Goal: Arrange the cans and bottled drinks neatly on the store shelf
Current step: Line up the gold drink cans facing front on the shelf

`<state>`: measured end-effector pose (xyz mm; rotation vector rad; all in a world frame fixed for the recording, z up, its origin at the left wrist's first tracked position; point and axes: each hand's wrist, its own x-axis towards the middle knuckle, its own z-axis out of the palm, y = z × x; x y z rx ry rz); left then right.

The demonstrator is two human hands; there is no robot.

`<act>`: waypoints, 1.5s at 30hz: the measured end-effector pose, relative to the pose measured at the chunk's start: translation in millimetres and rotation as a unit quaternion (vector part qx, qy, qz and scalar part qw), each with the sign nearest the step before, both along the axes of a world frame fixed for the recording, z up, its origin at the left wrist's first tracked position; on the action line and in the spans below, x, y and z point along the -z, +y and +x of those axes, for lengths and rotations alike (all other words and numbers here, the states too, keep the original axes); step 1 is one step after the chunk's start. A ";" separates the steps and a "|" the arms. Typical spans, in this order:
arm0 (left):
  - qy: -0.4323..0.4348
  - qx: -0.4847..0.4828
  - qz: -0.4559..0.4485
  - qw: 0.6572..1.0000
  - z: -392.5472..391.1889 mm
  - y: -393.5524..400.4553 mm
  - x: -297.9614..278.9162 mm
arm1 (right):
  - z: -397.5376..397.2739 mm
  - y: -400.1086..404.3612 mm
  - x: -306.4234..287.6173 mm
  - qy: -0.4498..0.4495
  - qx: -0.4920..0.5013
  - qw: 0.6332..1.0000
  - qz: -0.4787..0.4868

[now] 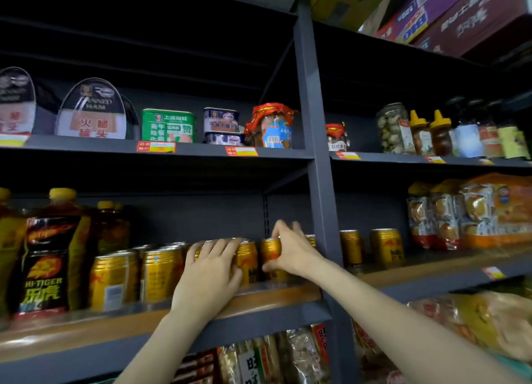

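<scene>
Left hand [211,271]: laid with fingers spread and nearly straight over the gold cans [161,272], holding none.
Right hand [290,251]: curled round one gold can [270,252], thumb low, fingers over its top.
Wooden shelf [273,295]: the cans were stood upright in a row along it.
Far left: Hi-Tiger bottles [47,257] were seen beside the cans.
Right of the post [322,182]: two further cans [385,248] were stood apart.

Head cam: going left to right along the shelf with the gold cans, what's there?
Hi-Tiger bottles → gold cans → left hand on cans → right hand gripping a can → upright post → two more cans → snack packs.
</scene>
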<state>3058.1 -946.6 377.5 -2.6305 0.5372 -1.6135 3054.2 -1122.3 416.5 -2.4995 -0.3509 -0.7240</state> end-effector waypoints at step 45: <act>-0.052 -0.039 -0.131 0.989 6.9 -89.1 12.2 | 86.5 -169.9 1.0 -0.027 0.245 0.940 -0.235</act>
